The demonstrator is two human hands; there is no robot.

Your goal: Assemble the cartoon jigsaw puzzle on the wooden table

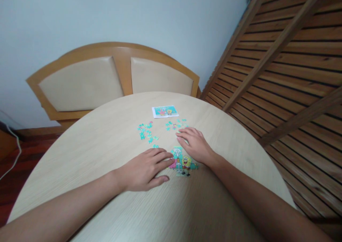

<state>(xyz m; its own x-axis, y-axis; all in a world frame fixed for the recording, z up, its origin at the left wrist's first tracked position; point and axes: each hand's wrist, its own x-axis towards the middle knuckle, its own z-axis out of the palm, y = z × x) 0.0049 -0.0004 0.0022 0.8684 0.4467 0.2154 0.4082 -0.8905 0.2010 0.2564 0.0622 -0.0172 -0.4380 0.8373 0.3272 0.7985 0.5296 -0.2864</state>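
Table (101,142) bearing loose pieces (143,136), puzzle (177,160) by left hand (148,169).

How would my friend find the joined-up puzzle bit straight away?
Look at the round table. Between the left hand and right hand lies the joined-up puzzle. Unlike the scattered pieces beyond, it's one bigger patch showing a yellow figure.

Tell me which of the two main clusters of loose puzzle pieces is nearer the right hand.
The right cluster, just beyond the right hand; the left cluster lies farther away, across a gap.
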